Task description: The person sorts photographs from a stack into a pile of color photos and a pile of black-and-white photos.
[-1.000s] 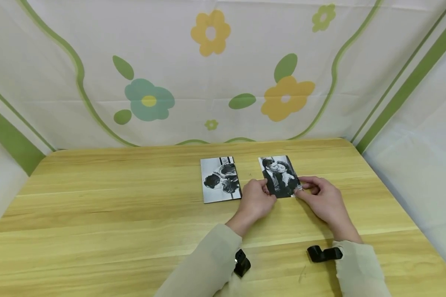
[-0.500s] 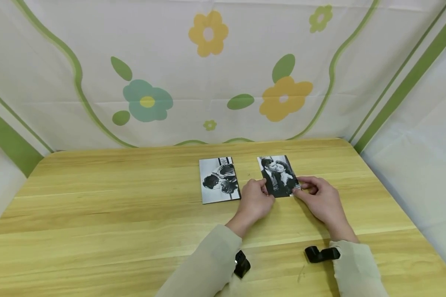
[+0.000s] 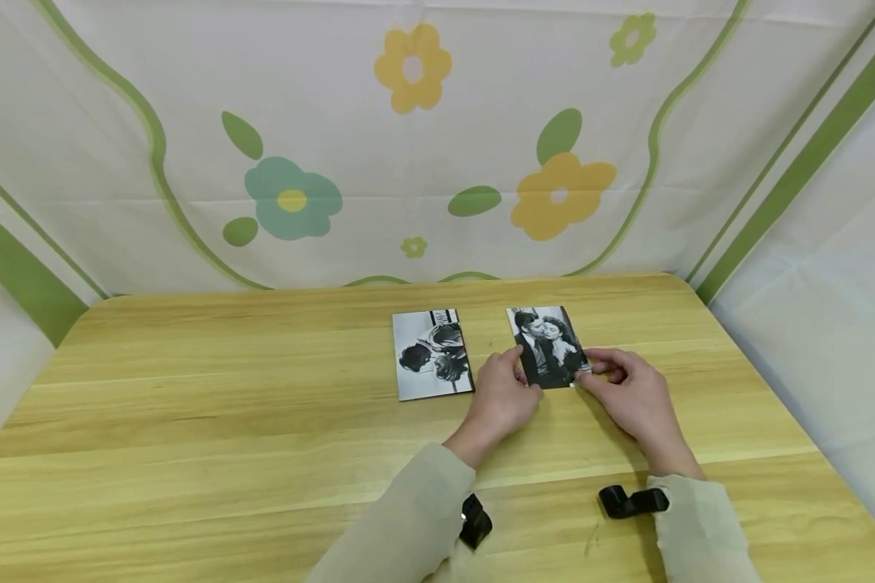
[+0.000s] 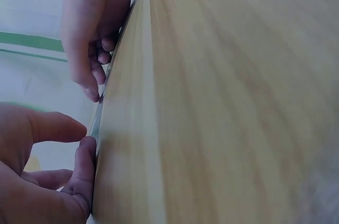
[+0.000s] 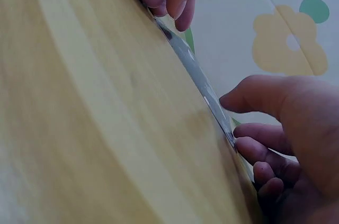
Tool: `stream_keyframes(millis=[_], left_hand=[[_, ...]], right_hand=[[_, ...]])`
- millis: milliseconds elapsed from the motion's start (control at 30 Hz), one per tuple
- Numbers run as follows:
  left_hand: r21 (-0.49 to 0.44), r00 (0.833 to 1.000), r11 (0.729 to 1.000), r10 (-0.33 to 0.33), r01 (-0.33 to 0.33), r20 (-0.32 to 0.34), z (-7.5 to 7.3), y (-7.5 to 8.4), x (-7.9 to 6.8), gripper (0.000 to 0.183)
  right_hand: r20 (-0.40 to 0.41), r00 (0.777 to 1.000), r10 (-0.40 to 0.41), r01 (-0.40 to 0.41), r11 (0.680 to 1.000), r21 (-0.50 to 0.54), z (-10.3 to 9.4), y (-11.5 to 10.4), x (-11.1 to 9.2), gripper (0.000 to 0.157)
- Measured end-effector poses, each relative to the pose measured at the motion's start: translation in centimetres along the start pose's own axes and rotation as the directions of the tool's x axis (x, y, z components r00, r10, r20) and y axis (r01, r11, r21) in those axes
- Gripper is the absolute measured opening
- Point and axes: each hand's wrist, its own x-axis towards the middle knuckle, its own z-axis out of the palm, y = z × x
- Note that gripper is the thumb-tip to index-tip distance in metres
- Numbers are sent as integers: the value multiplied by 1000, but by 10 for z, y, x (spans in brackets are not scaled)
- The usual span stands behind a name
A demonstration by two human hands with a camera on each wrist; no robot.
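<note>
A black-and-white photo card [image 3: 547, 348] showing a couple in an embrace lies on the wooden table, right of centre in the head view. My left hand [image 3: 501, 395] holds its lower left corner, the fingers bent at the left edge and the thumb at the near edge. At the lower right corner, my right hand [image 3: 633, 398] has its thumb on the near edge and curled fingers along the right side. From the right wrist, the photo card [image 5: 196, 73] appears as a thin, nearly edge-on strip between both hands. Beside the left hand lies another black-and-white photo card [image 3: 433, 355], turned sideways.
The wooden table [image 3: 189, 421] extends to both sides. A white cloth with printed flowers [image 3: 408, 162] hangs behind its far edge. Black wrist-camera mounts [image 3: 633, 501] stick out from both beige sleeves [image 3: 408, 518].
The view shifts slightly. Both hands keep the same places at the card's corners, and neither card visibly moves on the table.
</note>
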Motion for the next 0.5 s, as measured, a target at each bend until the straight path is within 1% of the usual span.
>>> stream_keyframes(millis=[100, 167, 300, 400, 500], left_hand=[[-23, 1000, 1000, -12, 11, -23, 0, 0, -1, 68], [-47, 999, 999, -16, 14, -42, -1, -1, -2, 63], [-148, 996, 989, -16, 2, -91, -5, 0, -7, 46], [-214, 992, 977, -14, -13, -122, -16, 1, -14, 39], [-234, 990, 972, -17, -17, -143, -38, -1, -21, 36]], right_hand=[[-1, 1000, 25, -25, 999, 43, 0, -1, 0, 49], [-9, 999, 49, -48, 995, 86, -1, -2, -1, 49], [-18, 994, 108, -102, 972, 214, -3, -6, -2, 46], [-1, 992, 126, -120, 947, 298, -5, -11, -3, 46], [41, 992, 117, -124, 924, 361, -5, -17, -3, 47]])
